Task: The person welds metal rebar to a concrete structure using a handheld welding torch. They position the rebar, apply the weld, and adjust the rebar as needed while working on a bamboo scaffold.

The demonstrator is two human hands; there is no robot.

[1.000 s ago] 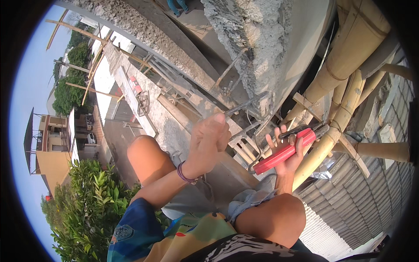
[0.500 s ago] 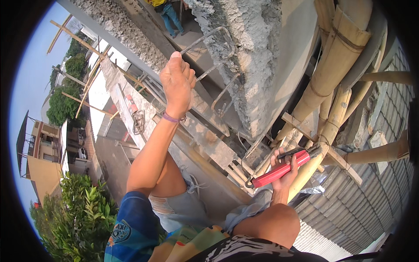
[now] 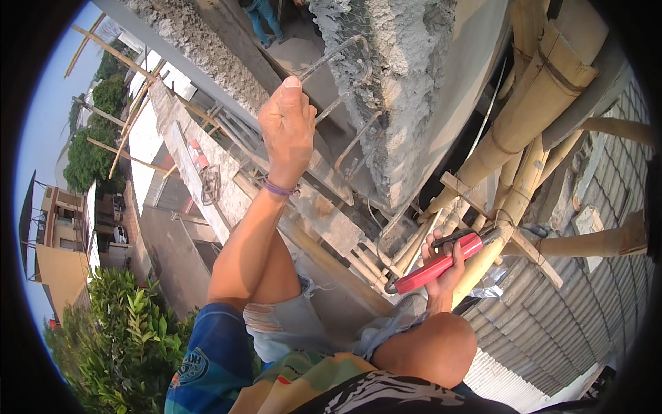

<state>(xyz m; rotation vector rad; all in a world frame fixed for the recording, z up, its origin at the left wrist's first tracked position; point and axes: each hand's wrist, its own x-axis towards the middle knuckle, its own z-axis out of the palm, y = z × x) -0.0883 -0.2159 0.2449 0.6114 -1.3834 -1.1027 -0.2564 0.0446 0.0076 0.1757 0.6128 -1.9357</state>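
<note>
My left hand (image 3: 286,131) is closed in a fist around a bent steel reinforcing bar (image 3: 338,54), which juts from the rough grey concrete (image 3: 393,90). More bent bars stick out just beside the fist. On the right, my right hand (image 3: 447,279) grips a long, rounded red tool (image 3: 438,265) with a black part along its upper side and a dark loop at its lower end. Its exact kind cannot be made out. The tool is held above my bent knee, near the bamboo poles, apart from the bars.
Lashed bamboo poles (image 3: 520,148) stand close on the right, above a tiled roof (image 3: 552,324). On the left, a plank (image 3: 196,172) carries a few tools, with a drop to the ground beyond. A person in blue trousers (image 3: 262,19) stands below, at the top.
The view has shifted slightly, and the person at the top shows less. My left hand keeps its grip on the bar, and my right hand still holds the red tool.
</note>
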